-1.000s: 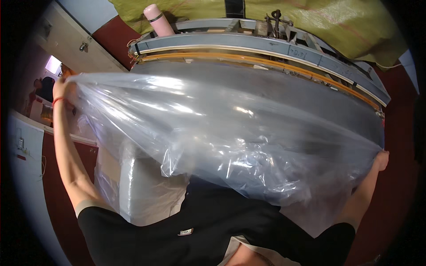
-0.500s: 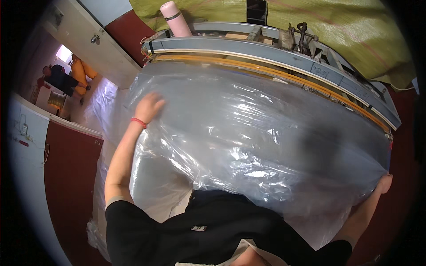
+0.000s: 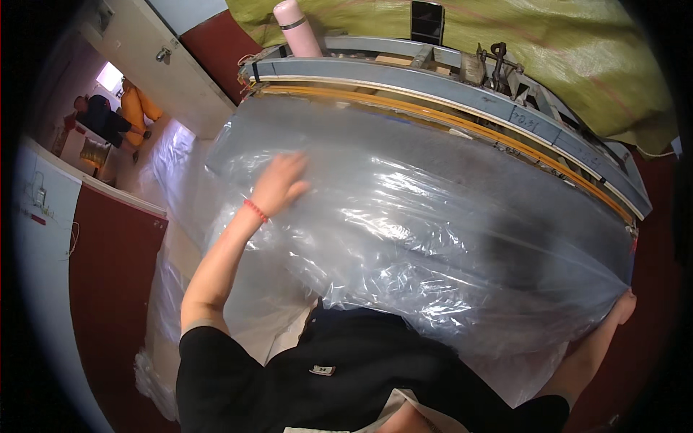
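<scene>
A wide clear plastic sheet [image 3: 404,238], wrinkled and shiny, lies over the work table and reaches toward my body. My left hand [image 3: 280,186], with a red bracelet at the wrist, is over the left part of the sheet. Its fingers are slightly blurred but stretched out, and nothing is in them. Whether the palm presses on the plastic cannot be told. At the far right, my right hand [image 3: 625,307] is closed on the sheet's corner, from which taut creases fan out leftward. Its fingertips are partly hidden.
A grey metal frame [image 3: 346,70] with an orange strip [image 3: 404,107] runs along the table's back. A pink bottle [image 3: 297,30], a phone [image 3: 426,23] and a clamp [image 3: 498,61] are there. Left, more plastic sheet [image 3: 173,155] trails through a doorway, beyond which a person [image 3: 105,119] is seen.
My left hand has moved right across the sheet, and the plastic's folds under it have shifted. My right hand stays at the corner. The view has shifted slightly.
</scene>
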Tool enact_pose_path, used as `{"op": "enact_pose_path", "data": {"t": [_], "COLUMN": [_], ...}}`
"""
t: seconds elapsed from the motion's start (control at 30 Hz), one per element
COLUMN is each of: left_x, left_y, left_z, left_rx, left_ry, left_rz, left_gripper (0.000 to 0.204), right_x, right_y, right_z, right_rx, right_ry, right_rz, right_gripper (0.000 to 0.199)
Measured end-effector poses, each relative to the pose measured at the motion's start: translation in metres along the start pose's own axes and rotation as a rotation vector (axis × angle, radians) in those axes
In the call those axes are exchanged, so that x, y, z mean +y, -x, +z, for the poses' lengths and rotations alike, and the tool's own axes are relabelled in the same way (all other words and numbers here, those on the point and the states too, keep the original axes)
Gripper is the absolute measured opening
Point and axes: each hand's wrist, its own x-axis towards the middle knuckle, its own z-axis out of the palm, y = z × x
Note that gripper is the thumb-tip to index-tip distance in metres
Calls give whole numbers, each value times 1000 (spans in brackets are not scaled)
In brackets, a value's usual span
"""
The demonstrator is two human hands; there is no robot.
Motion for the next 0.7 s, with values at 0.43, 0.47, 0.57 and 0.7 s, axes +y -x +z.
{"op": "enact_pose_path", "data": {"t": [0.43, 0.47, 0.57, 0.7], "left_x": [-10, -7, -4, -13], "left_y": [-42, -44, -45, -50], "left_z": [30, 31, 33, 27], "left_rx": [294, 298, 517, 259], "left_ry": [130, 136, 311, 403], "left_rz": [-194, -190, -207, -229], "left_gripper": [14, 14, 16, 16], "right_x": [146, 156, 172, 164], "right_y": [-54, -58, -74, -106], "right_z": [-41, -44, -40, -21], "right_rx": [-96, -88, -263, -309], "right_ry": [-1515, -1516, -1516, -1481], "right_rz": [31, 28, -10, 192], "right_gripper": [44, 44, 43, 41]}}
